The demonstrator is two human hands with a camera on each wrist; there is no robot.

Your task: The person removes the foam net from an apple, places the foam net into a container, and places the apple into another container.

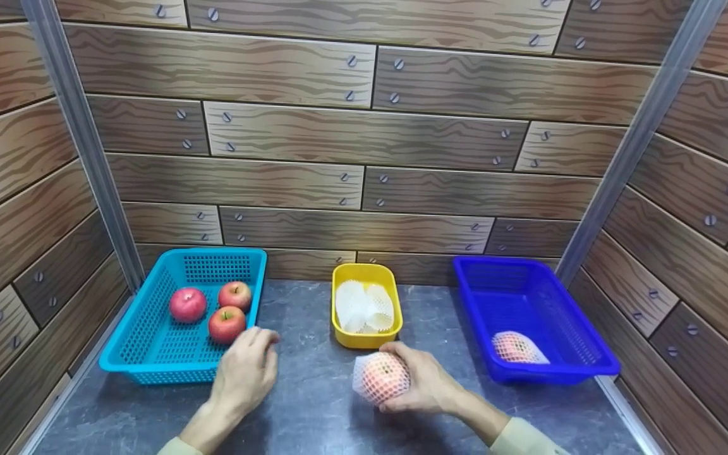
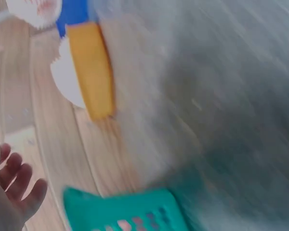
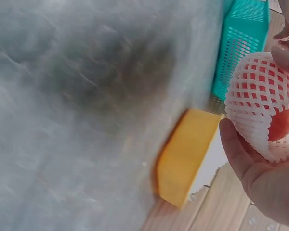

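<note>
My right hand (image 1: 424, 382) grips an apple wrapped in a white foam net (image 1: 384, 378), held in front of the yellow tub. The right wrist view shows the netted apple (image 3: 262, 96) with fingers and thumb round it, red skin showing at the net's opening. My left hand (image 1: 247, 370) hovers by the near right corner of the turquoise basket (image 1: 168, 366), its fingers loosely bent and nothing in them. In that basket lie three bare apples, the closest a red apple (image 1: 227, 325). White foam nets (image 1: 364, 306) fill the yellow tub (image 1: 364, 341).
At the right stands a dark blue basket (image 1: 503, 297) with one netted apple (image 1: 517, 347) near its front. Wood-patterned walls (image 1: 364, 133) close in the back and both sides. The grey marbled tabletop (image 1: 307, 398) lies under everything.
</note>
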